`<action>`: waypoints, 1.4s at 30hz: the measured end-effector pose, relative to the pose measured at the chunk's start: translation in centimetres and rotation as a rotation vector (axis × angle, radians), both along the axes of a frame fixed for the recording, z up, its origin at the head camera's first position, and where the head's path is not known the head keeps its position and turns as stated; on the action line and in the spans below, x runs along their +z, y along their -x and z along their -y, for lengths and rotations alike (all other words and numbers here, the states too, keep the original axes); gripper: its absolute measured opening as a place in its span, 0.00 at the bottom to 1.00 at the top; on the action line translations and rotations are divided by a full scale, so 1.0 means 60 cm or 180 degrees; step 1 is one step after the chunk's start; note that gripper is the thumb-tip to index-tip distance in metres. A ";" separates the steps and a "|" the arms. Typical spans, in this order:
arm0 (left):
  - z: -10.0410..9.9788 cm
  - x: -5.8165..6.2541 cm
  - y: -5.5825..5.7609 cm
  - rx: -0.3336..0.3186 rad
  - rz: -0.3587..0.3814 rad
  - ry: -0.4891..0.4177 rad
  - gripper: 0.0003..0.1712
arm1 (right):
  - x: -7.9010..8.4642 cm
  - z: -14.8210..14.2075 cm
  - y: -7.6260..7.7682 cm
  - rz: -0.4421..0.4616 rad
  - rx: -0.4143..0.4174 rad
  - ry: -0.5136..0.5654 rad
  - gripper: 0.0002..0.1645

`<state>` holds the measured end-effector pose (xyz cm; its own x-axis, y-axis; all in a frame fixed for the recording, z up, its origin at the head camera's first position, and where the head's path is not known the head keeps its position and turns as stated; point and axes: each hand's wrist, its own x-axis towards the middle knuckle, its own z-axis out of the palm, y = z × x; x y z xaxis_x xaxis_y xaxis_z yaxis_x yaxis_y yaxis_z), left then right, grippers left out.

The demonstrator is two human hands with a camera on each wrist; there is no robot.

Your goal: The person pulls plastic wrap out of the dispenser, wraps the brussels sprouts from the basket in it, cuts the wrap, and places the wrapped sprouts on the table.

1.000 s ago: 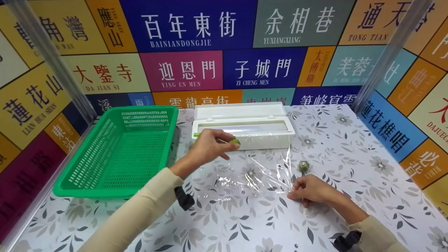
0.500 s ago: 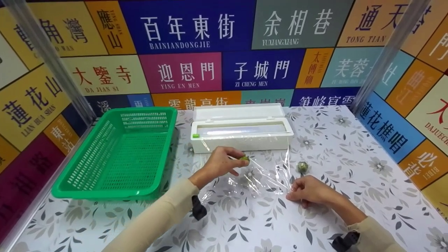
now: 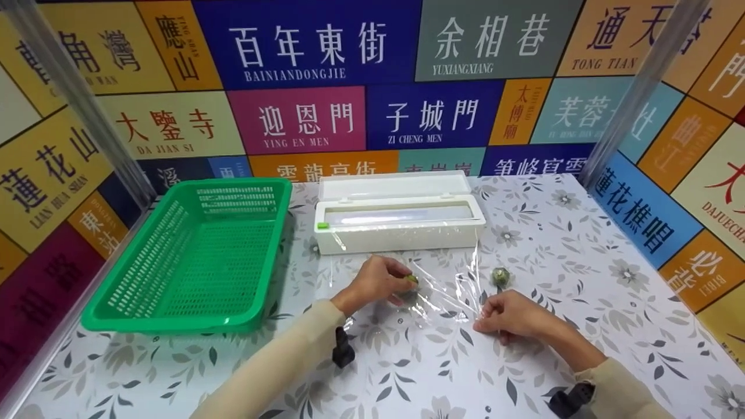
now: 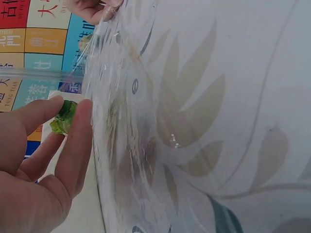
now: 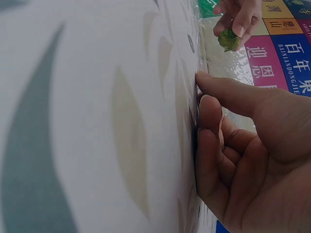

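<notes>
Green and uneven, a small roundish piece (image 3: 411,279), likely light, firm and best pinched by its sides, sits gripped in the fingertips of the left hand (image 3: 378,282) over thin, clear plastic film (image 3: 445,291). The right hand (image 3: 515,317) pinches the film's edge, just short of a greenish ball (image 3: 500,276) on the white, floral-patterned table (image 3: 430,372).

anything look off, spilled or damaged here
The clear film looks wrinkled: in the head view, diagonal creases run toward the right hand instead of it lying smooth. I see no spill or obvious damage.
</notes>
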<state>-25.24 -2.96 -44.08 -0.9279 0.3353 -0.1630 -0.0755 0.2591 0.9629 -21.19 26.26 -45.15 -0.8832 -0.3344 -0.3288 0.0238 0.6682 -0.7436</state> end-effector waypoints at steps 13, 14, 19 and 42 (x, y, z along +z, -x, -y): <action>0.019 -0.006 -0.015 -0.0260 0.0059 0.0424 0.12 | -0.002 0.000 0.001 0.0019 0.0008 -0.0006 0.16; 0.020 -0.008 -0.016 -0.0281 0.0033 0.0500 0.12 | -0.002 0.000 0.001 0.0019 0.0010 -0.0008 0.16; 0.021 -0.015 -0.018 -0.0302 -0.0086 0.0803 0.13 | 0.001 0.001 0.002 0.0015 0.0017 0.0003 0.17; 0.123 0.006 -0.113 -0.0613 -0.0835 0.1728 0.16 | 0.029 -0.022 -0.006 0.0041 0.0244 0.0115 0.19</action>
<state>-18.44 -10.34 -43.74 -0.8914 0.4335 -0.1322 0.2417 0.7014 0.6705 -20.83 27.60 -43.41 -0.8503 -0.4128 -0.3263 -0.0167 0.6410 -0.7673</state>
